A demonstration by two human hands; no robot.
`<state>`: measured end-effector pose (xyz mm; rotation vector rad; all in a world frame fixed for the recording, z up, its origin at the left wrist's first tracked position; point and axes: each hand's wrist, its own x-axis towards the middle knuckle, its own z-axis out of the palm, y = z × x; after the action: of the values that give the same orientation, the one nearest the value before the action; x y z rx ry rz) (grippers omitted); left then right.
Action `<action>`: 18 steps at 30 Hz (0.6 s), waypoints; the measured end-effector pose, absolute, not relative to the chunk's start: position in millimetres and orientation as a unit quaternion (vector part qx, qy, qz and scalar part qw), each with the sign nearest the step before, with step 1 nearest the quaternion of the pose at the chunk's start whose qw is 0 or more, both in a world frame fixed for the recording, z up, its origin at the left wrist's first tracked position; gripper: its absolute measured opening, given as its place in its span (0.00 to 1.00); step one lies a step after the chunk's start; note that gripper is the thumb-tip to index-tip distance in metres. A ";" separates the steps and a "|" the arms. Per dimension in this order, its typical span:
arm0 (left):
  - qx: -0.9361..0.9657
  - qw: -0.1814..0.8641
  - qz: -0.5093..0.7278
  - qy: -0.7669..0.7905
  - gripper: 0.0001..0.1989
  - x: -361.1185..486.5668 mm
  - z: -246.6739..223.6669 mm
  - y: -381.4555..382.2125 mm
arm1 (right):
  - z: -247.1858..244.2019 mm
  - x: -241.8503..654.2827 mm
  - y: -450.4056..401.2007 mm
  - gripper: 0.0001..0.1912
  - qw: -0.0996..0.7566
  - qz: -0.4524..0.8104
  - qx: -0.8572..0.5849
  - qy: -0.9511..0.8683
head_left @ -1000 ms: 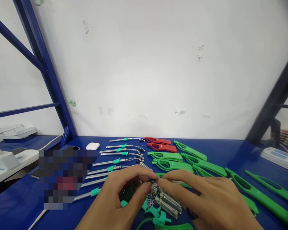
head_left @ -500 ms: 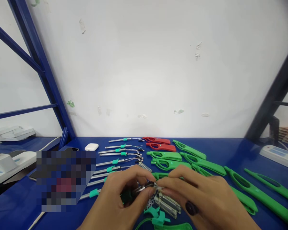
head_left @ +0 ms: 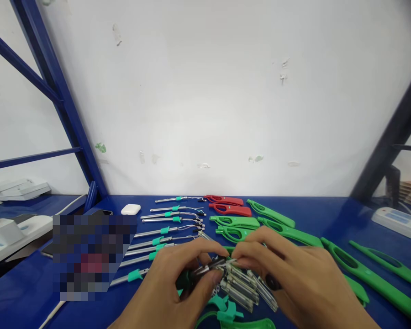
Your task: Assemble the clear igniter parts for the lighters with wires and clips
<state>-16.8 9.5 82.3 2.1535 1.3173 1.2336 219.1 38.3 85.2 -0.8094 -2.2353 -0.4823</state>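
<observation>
My left hand (head_left: 178,278) is closed round a dark cylindrical part (head_left: 205,268) with a shiny metal side, pointing right. My right hand (head_left: 287,274) meets its tip, thumb and fingers pinched on a small pale piece too small to name; a dark round object (head_left: 272,282) shows by its lower fingers. Below the hands lie several clear tubes (head_left: 239,292) and teal clips (head_left: 228,310). Metal rods (head_left: 157,241) with teal clips and thin wires lie in a column at the left. Green lighter-shaped casings (head_left: 291,232) and red ones (head_left: 230,209) lie behind and to the right.
A white earphone case (head_left: 130,209) sits at the back left of the blue table (head_left: 315,208), near a blurred-out patch (head_left: 96,256). White power strips stand at the left and right (head_left: 399,224). Blue metal posts (head_left: 65,100) frame the white wall.
The right hand has shifted slightly right and up, its fingertips drawn a little from the dark part. More of the clear tubes and left rods now show.
</observation>
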 end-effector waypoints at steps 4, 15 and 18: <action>0.763 0.089 0.426 0.478 0.13 -28.3 72.2 7.9 | 89.4 220.2 38.0 0.15 0.357 -0.155 -0.312 -0.867; 0.784 0.046 0.427 0.449 0.15 -24.9 73.1 6.4 | 93.1 219.5 37.3 0.17 0.369 -0.167 -0.287 -0.868; 0.795 0.016 0.424 0.433 0.18 -22.2 74.7 8.4 | 92.1 220.5 37.1 0.15 0.366 -0.170 -0.284 -0.870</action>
<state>-22.2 8.4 74.7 2.4723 1.3457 1.3191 220.5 37.1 92.1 -0.7291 -2.2369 -0.4379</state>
